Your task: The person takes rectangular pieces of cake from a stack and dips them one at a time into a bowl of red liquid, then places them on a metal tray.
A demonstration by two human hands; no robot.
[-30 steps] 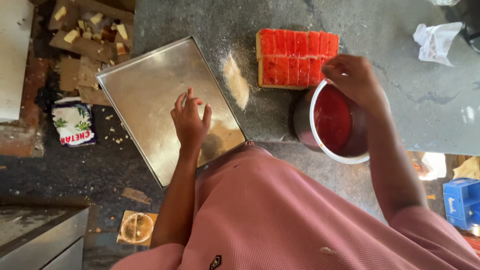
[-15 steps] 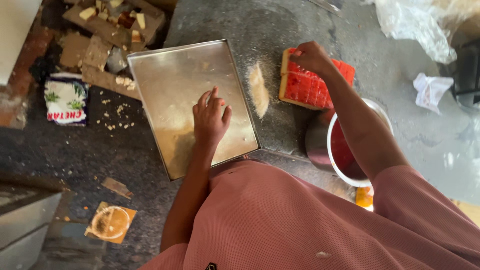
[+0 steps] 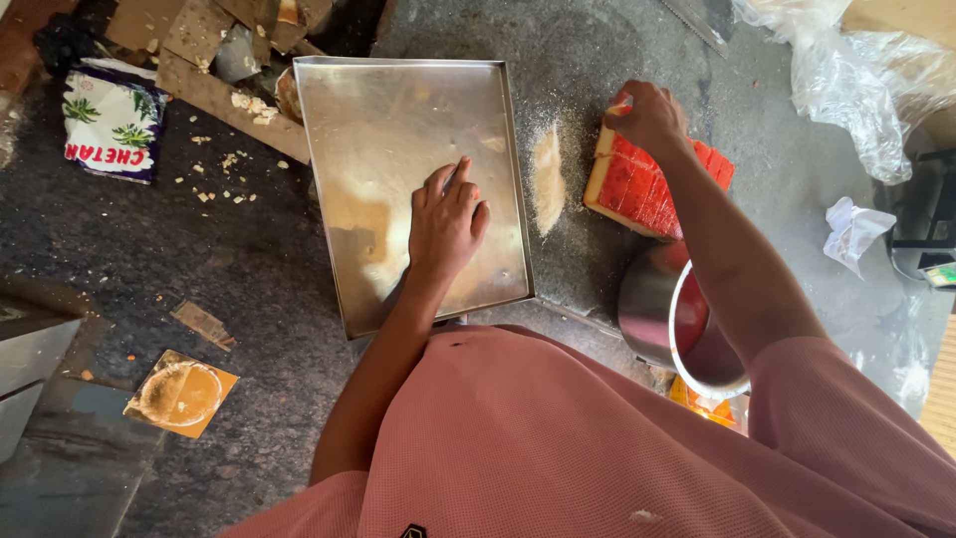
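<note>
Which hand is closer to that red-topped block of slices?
The right hand: it rests on the far corner of the red-topped block. The left hand lies flat on the metal tray, off to the block's left.

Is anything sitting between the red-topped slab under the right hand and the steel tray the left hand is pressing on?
Only a small heap of crumbs lies on the counter between the red-topped slab and the steel tray. Nothing else blocks that gap. The right hand grips the slab's far corner; the left hand lies flat on the tray.

Floor, to my left: printed packet (image 3: 113, 118), broken wood scraps (image 3: 214, 60), orange card (image 3: 180, 393).
Counter, to my right: crumpled paper (image 3: 852, 227), clear plastic bag (image 3: 846, 85).
</note>
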